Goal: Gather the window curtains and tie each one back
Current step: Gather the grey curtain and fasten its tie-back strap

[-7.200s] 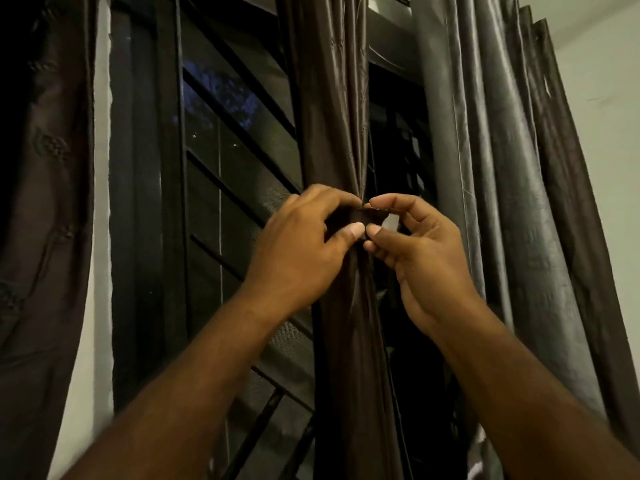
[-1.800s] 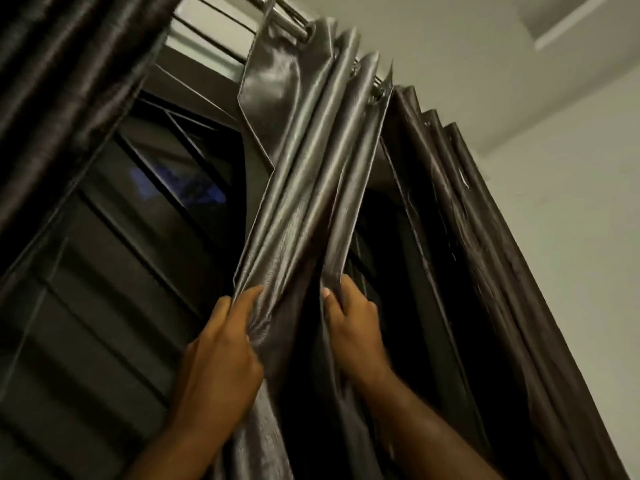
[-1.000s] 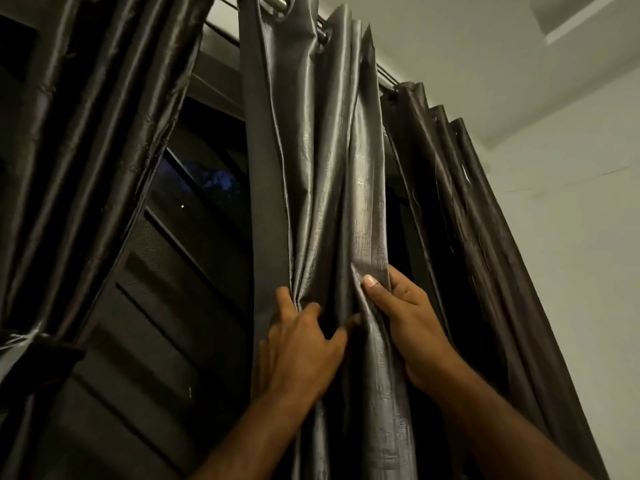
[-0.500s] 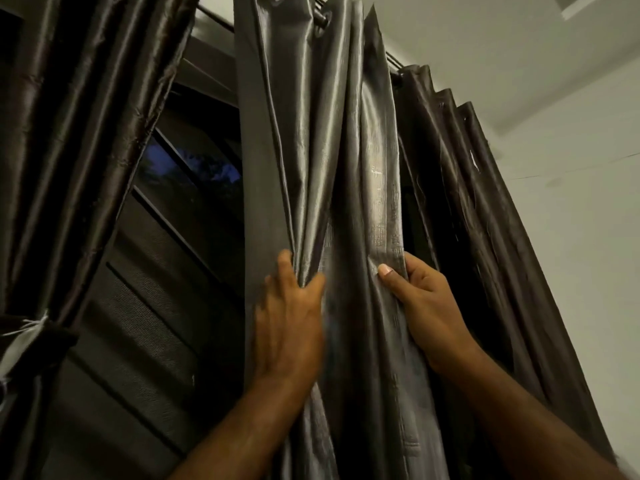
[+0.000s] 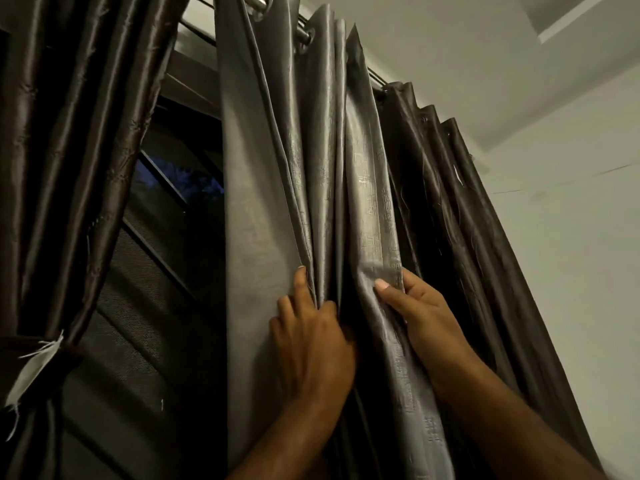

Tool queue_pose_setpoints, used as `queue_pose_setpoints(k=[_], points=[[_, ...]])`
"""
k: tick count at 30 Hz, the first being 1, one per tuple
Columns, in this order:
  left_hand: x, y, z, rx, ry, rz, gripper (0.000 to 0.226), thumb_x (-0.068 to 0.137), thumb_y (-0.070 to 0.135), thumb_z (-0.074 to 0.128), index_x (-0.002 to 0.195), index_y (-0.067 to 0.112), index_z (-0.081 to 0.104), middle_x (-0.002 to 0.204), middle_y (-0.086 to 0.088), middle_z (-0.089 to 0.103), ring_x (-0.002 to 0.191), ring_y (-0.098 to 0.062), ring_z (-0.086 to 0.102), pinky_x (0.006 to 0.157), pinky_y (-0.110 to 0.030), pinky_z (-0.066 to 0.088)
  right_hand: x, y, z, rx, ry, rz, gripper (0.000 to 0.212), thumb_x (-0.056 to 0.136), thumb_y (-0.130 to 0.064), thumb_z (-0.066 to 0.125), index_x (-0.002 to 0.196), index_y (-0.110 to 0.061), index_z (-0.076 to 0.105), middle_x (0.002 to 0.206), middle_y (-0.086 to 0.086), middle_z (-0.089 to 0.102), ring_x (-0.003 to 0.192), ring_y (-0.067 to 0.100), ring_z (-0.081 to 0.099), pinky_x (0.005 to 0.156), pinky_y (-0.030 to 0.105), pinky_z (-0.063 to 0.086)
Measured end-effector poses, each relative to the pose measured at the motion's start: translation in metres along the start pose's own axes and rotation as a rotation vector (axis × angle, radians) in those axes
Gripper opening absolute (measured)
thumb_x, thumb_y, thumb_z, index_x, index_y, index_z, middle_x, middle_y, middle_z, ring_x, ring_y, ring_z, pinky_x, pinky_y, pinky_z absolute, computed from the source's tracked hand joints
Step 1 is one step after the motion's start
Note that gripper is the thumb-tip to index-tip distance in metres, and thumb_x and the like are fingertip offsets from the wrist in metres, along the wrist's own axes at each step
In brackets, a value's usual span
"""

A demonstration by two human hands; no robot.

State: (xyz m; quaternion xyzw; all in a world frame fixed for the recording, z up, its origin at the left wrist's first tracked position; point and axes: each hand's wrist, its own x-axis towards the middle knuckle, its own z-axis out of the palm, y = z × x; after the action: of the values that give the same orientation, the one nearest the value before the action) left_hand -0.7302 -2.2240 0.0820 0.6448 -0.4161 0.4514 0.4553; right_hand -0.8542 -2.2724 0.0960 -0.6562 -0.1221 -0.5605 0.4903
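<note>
A shiny grey curtain (image 5: 263, 202) hangs in folds from a metal rod (image 5: 258, 0) in the middle of the head view. My left hand (image 5: 311, 337) pinches the folds on its left half, fingers closed into the pleats. My right hand (image 5: 415, 310) grips the curtain's right edge, thumb on the front of the cloth. At the left, a dark brown curtain (image 5: 69, 150) is bunched and held by a tie-back (image 5: 38, 355) with a white tag. Another dark brown curtain (image 5: 460, 220) hangs loose at the right.
Behind the curtains is a dark window (image 5: 173, 178) with slanted bars and a mesh screen. A white wall (image 5: 571, 254) stands at the right, with the ceiling above it.
Both hands have stayed on the grey curtain while spreading apart: the left moved left along the folds, the right took the right edge. Much earlier, both hands were fastening the tie on the brown curtain.
</note>
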Motion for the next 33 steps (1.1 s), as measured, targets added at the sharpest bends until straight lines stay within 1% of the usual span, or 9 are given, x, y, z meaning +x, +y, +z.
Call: queue_pose_setpoints(k=[3, 5, 10, 12, 18, 22, 26, 30, 33], points=[[-0.003, -0.004, -0.003, -0.053, 0.126, 0.017, 0.015, 0.076, 0.029, 0.069, 0.091, 0.024, 0.069, 0.150, -0.009, 0.036, 0.116, -0.028, 0.048, 0.091, -0.040, 0.046, 0.006, 0.010, -0.015, -0.636, 0.245, -0.182, 0.022, 0.099, -0.013, 0.052, 0.094, -0.020, 0.072, 0.084, 0.001, 0.075, 0.076, 0.014, 0.072, 0.072, 0.037, 0.061], [-0.006, -0.001, -0.003, -0.076, 0.171, 0.051, 0.015, 0.073, 0.029, 0.072, 0.086, 0.023, 0.068, 0.146, -0.012, 0.041, 0.113, -0.030, 0.050, 0.085, -0.043, 0.048, 0.010, 0.018, -0.015, -0.858, 0.282, -0.201, 0.021, 0.097, -0.016, 0.050, 0.093, -0.020, 0.070, 0.081, -0.006, 0.072, 0.072, 0.008, 0.068, 0.071, 0.042, 0.060], [-0.006, 0.008, -0.004, -0.035, 0.184, 0.173, 0.014, 0.079, 0.035, 0.070, 0.092, 0.030, 0.070, 0.154, -0.009, 0.035, 0.125, -0.028, 0.044, 0.087, -0.045, 0.047, 0.020, 0.020, 0.006, -0.821, 0.163, -0.154, 0.029, 0.099, -0.029, 0.047, 0.076, -0.018, 0.061, 0.069, -0.004, 0.065, 0.061, 0.010, 0.060, 0.064, 0.042, 0.054], [-0.006, 0.006, -0.006, -0.010, 0.180, 0.183, 0.014, 0.083, 0.038, 0.067, 0.095, 0.034, 0.069, 0.156, -0.007, 0.032, 0.130, -0.027, 0.039, 0.092, -0.045, 0.045, 0.021, 0.018, 0.010, -0.699, 0.143, -0.133, 0.039, 0.101, -0.044, 0.046, 0.072, -0.021, 0.059, 0.065, -0.007, 0.063, 0.057, 0.004, 0.058, 0.061, 0.034, 0.049], [-0.007, 0.000, -0.013, 0.107, 0.145, 0.243, 0.019, 0.084, 0.041, 0.063, 0.100, 0.032, 0.070, 0.156, -0.007, 0.034, 0.140, -0.027, 0.030, 0.105, -0.051, 0.033, 0.027, 0.020, 0.011, -0.772, 0.092, -0.090, 0.058, 0.078, -0.084, 0.042, 0.094, -0.032, 0.063, 0.082, -0.008, 0.073, 0.072, 0.003, 0.071, 0.074, 0.040, 0.061], [-0.005, -0.003, -0.020, 0.095, 0.113, 0.267, 0.030, 0.085, 0.047, 0.049, 0.107, 0.037, 0.067, 0.154, -0.003, 0.037, 0.139, -0.024, 0.029, 0.104, -0.047, 0.023, 0.035, 0.014, 0.013, -0.810, 0.089, -0.063, 0.052, 0.082, -0.077, 0.044, 0.095, -0.030, 0.062, 0.085, -0.006, 0.072, 0.076, 0.009, 0.070, 0.074, 0.043, 0.060], [-0.003, -0.007, -0.027, 0.060, 0.084, 0.231, 0.041, 0.089, 0.055, 0.036, 0.105, 0.036, 0.069, 0.140, 0.004, 0.053, 0.133, -0.019, 0.037, 0.101, -0.042, 0.022, 0.037, 0.008, 0.015, -0.814, 0.110, -0.110, 0.029, 0.101, -0.036, 0.045, 0.087, -0.019, 0.064, 0.079, 0.000, 0.069, 0.070, 0.017, 0.067, 0.067, 0.039, 0.057], [-0.003, -0.017, -0.036, 0.010, 0.200, 0.165, 0.021, 0.085, 0.030, 0.070, 0.102, 0.029, 0.058, 0.094, 0.008, 0.068, 0.090, -0.014, 0.053, 0.084, -0.037, 0.043, 0.036, 0.004, 0.006, -0.821, 0.122, -0.107, 0.031, 0.103, -0.026, 0.043, 0.083, -0.011, 0.061, 0.069, 0.001, 0.059, 0.057, 0.014, 0.053, 0.050, 0.025, 0.045], [-0.007, -0.011, -0.045, -0.225, 0.130, 0.120, 0.035, 0.088, 0.019, 0.066, 0.113, 0.033, 0.046, 0.093, 0.008, 0.068, 0.091, -0.016, 0.058, 0.082, -0.040, 0.053, 0.037, 0.003, 0.001, -0.828, 0.118, -0.081, 0.029, 0.102, -0.024, 0.043, 0.090, -0.008, 0.063, 0.078, 0.003, 0.064, 0.066, 0.015, 0.059, 0.056, 0.031, 0.050]])
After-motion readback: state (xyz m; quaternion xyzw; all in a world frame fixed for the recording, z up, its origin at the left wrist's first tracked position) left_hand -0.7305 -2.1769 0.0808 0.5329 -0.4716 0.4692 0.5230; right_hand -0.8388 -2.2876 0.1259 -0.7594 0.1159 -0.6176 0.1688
